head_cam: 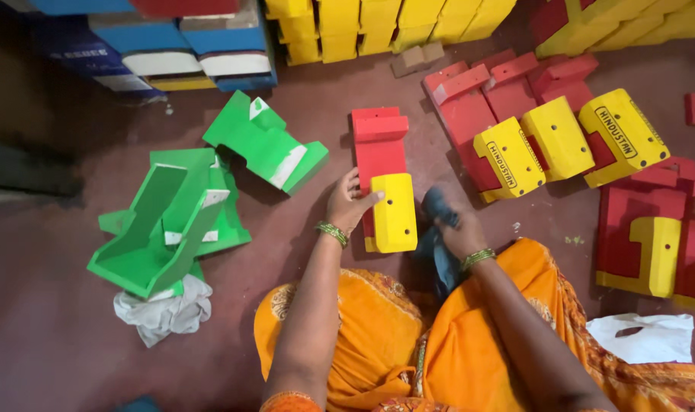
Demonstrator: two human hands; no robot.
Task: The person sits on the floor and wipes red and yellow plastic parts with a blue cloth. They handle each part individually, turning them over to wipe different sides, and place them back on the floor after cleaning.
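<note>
Yellow over red: a painted wooden piece, its yellow block (394,211) fixed to the near end of a red board (378,145), lies flat on the maroon floor (50,320) straight ahead of the seated person's orange-draped lap. The left hand (349,204) rests on its left edge, thumb laid across the yellow face and fingers curled round the side, steadying it more than clamping it. The right hand (455,229) is closed around a bunched dark blue cloth (437,207), which sits just right of the block, close to it; whether cloth and block touch is hard to tell. With so light a hold, a firm wipe could likely slide or turn the piece on the smooth floor, and if the paint is not fully dry, the cloth or the thumb could smear it. To the right, finished red-and-yellow pieces (561,137) lie packed together, near enough that a wide sweep of the elbow might knock them. The green pieces (172,221) and the white rag (164,313) to the left lie well apart.
</note>
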